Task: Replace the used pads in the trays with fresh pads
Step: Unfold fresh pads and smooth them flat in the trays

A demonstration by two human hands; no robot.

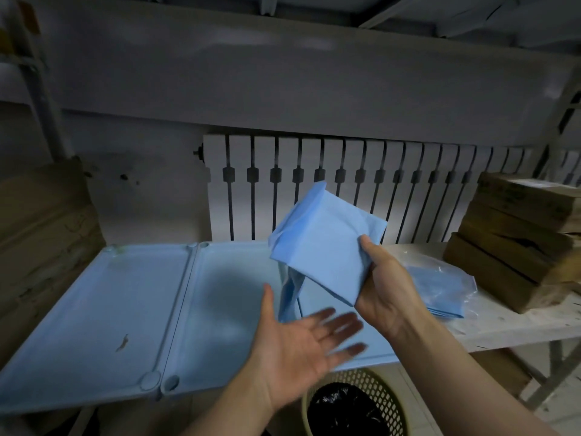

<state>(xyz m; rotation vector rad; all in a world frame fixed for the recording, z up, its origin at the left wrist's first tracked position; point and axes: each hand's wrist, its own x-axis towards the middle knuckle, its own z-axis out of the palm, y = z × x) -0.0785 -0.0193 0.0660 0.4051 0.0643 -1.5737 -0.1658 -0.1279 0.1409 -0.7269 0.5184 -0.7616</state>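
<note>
Left hand (301, 347) palm up with fingers spread, right hand (385, 289) raised, fingers clasped

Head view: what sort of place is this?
Probably a storage or utility room: stacked cardboard boxes on a scuffed white bench, a wall radiator, and a lined waste basket below the blue trays.

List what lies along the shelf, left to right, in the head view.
Cardboard box → left tray → second tray → folded blue pad gripped by the right hand → plastic bag of pads → stack of cardboard boxes.
</note>
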